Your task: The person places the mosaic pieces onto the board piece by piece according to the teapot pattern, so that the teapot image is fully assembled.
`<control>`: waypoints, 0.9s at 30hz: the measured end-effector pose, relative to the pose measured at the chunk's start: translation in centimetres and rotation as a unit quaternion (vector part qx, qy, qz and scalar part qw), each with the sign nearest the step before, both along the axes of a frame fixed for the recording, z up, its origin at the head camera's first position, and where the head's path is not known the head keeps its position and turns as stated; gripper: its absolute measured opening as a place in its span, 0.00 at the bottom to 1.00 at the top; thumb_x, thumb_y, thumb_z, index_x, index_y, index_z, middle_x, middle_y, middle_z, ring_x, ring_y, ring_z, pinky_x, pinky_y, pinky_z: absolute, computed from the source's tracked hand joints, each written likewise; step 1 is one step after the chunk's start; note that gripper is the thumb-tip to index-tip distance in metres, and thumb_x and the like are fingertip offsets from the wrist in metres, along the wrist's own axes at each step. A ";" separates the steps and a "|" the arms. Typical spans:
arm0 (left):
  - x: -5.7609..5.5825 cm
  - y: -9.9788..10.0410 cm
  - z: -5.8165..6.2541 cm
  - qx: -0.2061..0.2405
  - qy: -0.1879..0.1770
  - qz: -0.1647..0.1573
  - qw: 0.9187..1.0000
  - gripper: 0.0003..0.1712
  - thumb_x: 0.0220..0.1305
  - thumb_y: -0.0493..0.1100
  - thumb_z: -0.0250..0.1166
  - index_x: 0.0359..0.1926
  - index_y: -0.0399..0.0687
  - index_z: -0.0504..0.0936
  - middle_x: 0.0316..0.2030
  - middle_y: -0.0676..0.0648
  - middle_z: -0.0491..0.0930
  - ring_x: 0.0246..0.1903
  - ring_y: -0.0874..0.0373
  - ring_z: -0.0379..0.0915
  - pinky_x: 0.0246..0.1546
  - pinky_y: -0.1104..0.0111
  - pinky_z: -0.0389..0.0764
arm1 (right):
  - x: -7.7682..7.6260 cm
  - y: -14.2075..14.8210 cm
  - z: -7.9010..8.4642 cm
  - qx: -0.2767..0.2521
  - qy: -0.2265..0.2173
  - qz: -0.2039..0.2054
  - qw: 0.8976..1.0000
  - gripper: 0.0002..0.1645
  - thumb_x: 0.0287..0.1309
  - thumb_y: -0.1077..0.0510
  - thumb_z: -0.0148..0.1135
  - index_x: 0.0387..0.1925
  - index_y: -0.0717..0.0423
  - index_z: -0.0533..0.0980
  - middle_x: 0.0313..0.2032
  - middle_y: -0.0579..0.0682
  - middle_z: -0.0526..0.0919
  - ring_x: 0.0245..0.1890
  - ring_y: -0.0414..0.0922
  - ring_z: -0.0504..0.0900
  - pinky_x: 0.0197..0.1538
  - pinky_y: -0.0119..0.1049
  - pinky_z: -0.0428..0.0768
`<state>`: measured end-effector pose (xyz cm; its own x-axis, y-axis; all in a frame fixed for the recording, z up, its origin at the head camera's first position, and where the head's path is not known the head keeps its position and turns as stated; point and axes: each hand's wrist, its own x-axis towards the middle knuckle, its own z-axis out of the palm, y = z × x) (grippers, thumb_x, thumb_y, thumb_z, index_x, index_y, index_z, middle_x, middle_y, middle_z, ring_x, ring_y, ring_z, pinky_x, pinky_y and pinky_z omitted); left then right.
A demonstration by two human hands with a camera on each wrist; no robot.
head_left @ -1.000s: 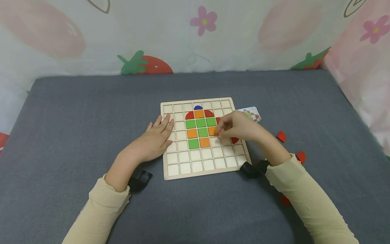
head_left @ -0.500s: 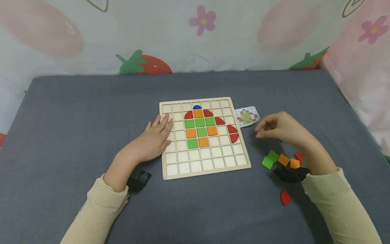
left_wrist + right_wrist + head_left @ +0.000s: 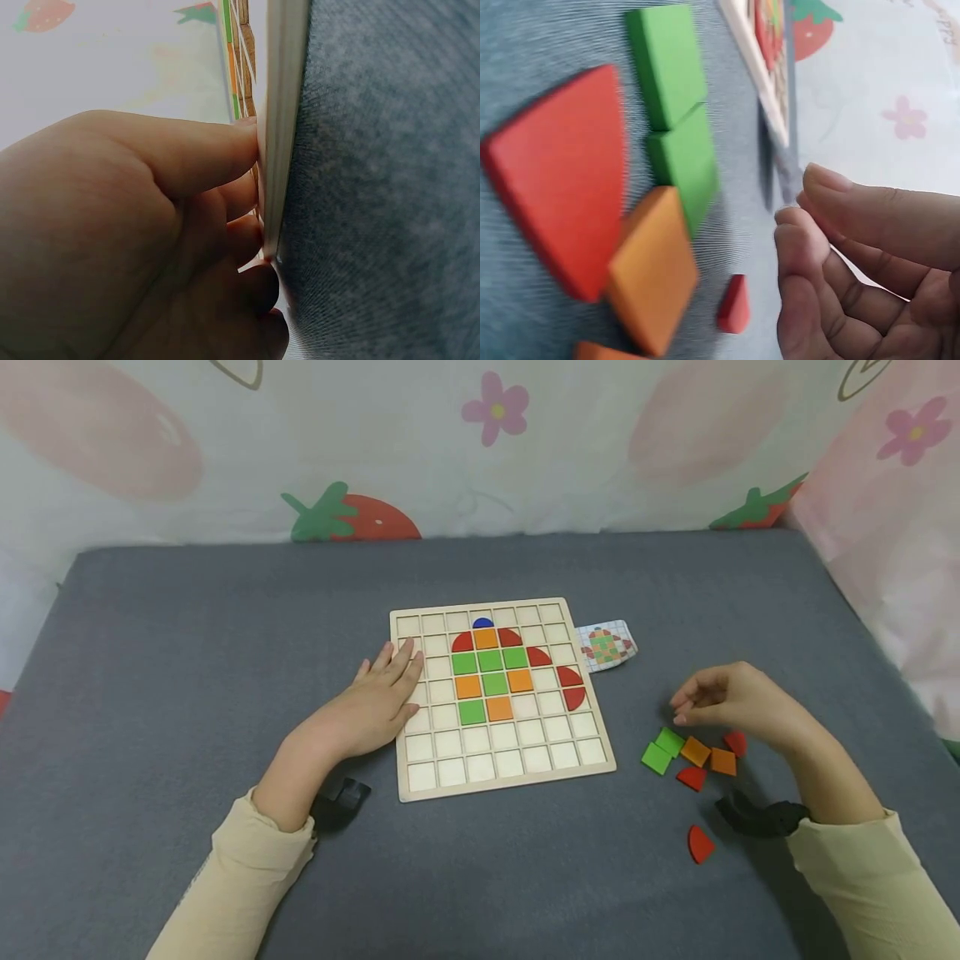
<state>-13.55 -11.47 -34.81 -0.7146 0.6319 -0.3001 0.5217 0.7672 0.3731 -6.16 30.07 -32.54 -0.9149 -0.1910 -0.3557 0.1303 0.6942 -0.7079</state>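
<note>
The pale gridded board point(image 3: 509, 764), set with green, orange, red and blue pieces point(image 3: 494, 683), is touched by the spread left hand point(image 3: 371, 710); the right hand point(image 3: 738, 700) is loosely curled.

Board point(image 3: 481, 767): pale wood, square grid pattern. Inset tiles point(image 3: 493, 683): green, orange, red, one blue. Card point(image 3: 607, 645): white, gridded, green-orange-red motif. Loose tiles point(image 3: 694, 752): green, orange, red. Tablecloth point(image 3: 225, 652): grey-blue. Curtain point(image 3: 585, 460): white, printed with pink yellow-centred flowers and red green-leaved strawberries. Sleeves point(image 3: 247, 868): pale cream.
</note>
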 end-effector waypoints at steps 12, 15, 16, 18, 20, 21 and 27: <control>-0.1 0.0 -0.2 -0.002 0.004 0.001 1.000 0.35 0.74 0.43 0.46 0.73 0.35 0.42 0.73 0.37 0.34 0.71 0.40 0.26 0.66 0.45 0.40 | 0.1 -0.6 -1.2 0.028 -0.010 0.042 0.999 0.13 0.48 0.61 0.71 0.36 0.62 0.80 0.31 0.49 0.82 0.31 0.41 0.81 0.35 0.33 0.79; 0.0 -0.1 -0.1 -0.001 0.003 0.002 1.000 0.35 0.73 0.43 0.46 0.73 0.35 0.42 0.73 0.37 0.34 0.71 0.40 0.26 0.66 0.45 0.39 | 0.0 -0.7 -1.3 0.038 -0.010 0.052 0.998 0.13 0.48 0.61 0.72 0.37 0.61 0.81 0.32 0.48 0.81 0.31 0.42 0.81 0.34 0.33 0.79; 0.0 -0.1 -0.1 -0.002 0.002 0.002 1.000 0.35 0.73 0.43 0.46 0.73 0.35 0.42 0.73 0.37 0.34 0.71 0.40 0.26 0.66 0.45 0.39 | 0.0 -0.7 -1.4 0.043 -0.009 0.054 0.998 0.13 0.47 0.61 0.72 0.37 0.61 0.81 0.32 0.47 0.81 0.31 0.42 0.80 0.34 0.33 0.78; 0.0 0.0 -0.1 -0.002 0.002 0.002 1.000 0.35 0.73 0.43 0.46 0.73 0.35 0.42 0.73 0.37 0.34 0.71 0.40 0.26 0.66 0.45 0.39 | 0.1 -0.7 -1.4 0.050 -0.003 0.059 0.997 0.13 0.47 0.61 0.72 0.36 0.60 0.81 0.31 0.47 0.81 0.31 0.42 0.80 0.34 0.33 0.78; 0.0 0.0 0.0 -0.003 0.001 0.002 1.000 0.35 0.73 0.43 0.46 0.73 0.35 0.42 0.73 0.37 0.34 0.70 0.40 0.26 0.66 0.45 0.39 | 0.1 -0.8 -1.4 0.057 0.004 0.063 0.996 0.13 0.46 0.62 0.72 0.36 0.60 0.81 0.31 0.46 0.81 0.31 0.41 0.80 0.33 0.33 0.78; 0.0 0.0 0.0 -0.003 0.002 0.002 1.000 0.35 0.73 0.43 0.46 0.72 0.35 0.43 0.73 0.37 0.34 0.70 0.40 0.26 0.66 0.45 0.39 | 0.1 -0.8 -1.4 0.059 0.007 0.064 0.996 0.13 0.46 0.62 0.72 0.36 0.60 0.81 0.31 0.46 0.81 0.31 0.41 0.80 0.33 0.33 0.78; 0.1 0.0 0.0 -0.002 0.002 0.003 1.000 0.35 0.73 0.43 0.46 0.73 0.35 0.42 0.73 0.37 0.34 0.70 0.40 0.26 0.66 0.45 0.39 | 0.0 -1.1 -1.3 0.078 0.008 0.069 0.995 0.11 0.45 0.61 0.73 0.33 0.60 0.81 0.28 0.45 0.82 0.30 0.42 0.80 0.34 0.34 0.77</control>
<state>-13.49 -11.42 -34.79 -0.7194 0.6261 -0.3007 0.5182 0.7721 0.3678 -6.14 28.97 -33.87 -0.8893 -0.2596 -0.3766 0.0153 0.8060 -0.5917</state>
